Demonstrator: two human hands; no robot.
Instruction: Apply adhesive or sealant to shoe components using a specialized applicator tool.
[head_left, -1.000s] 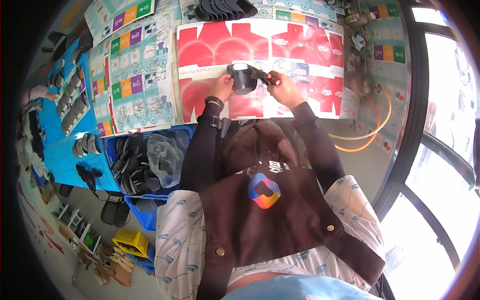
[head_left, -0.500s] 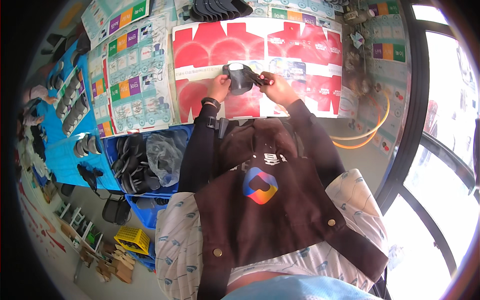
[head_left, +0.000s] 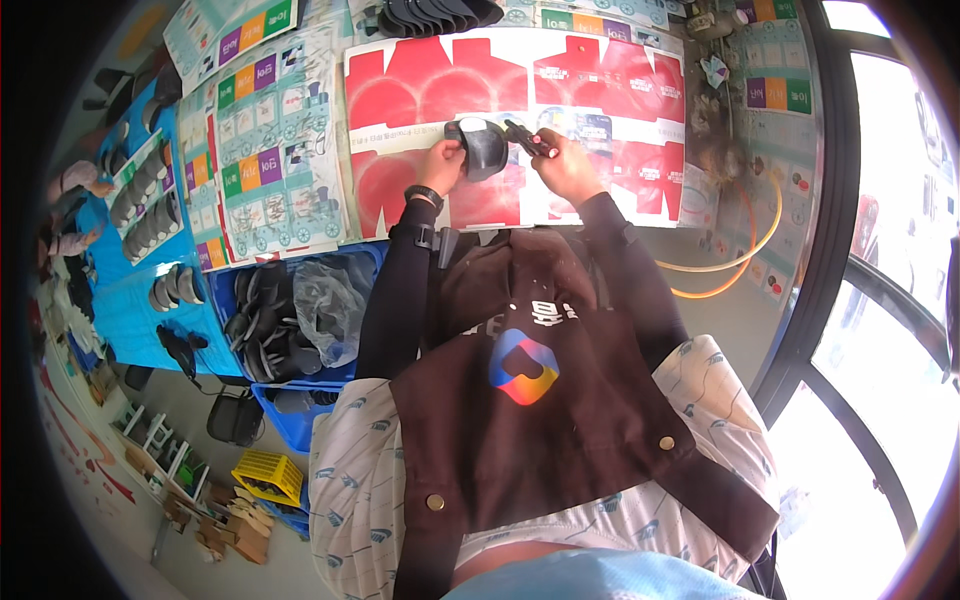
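Note:
A glossy black curved piece (head_left: 483, 150), with a pale oval patch near its top, is held over the red-and-white printed sheets. My left hand (head_left: 440, 168) pinches its left edge. My right hand (head_left: 566, 166) is closed around a small dark hand tool (head_left: 520, 137) with red parts near the fingers; its exact kind does not show. The tool's dark end points toward the black piece, with a small gap between them. Under both hands, red-and-white printed cardboard (head_left: 430, 90) covers the tabletop.
A stack of dark curved pieces (head_left: 440, 15) sits at the far edge. Left are printed teal sheets (head_left: 265, 190), a blue bin (head_left: 368, 268) of black pieces and clear plastic, and another person's hands (head_left: 98, 186) by a blue-covered table (head_left: 130, 320). A yellow hose (head_left: 745, 262) loops at right.
My right hand has drawn the dark tool slightly right, off the black piece. My left hand still holds that piece in nearly the same spot.

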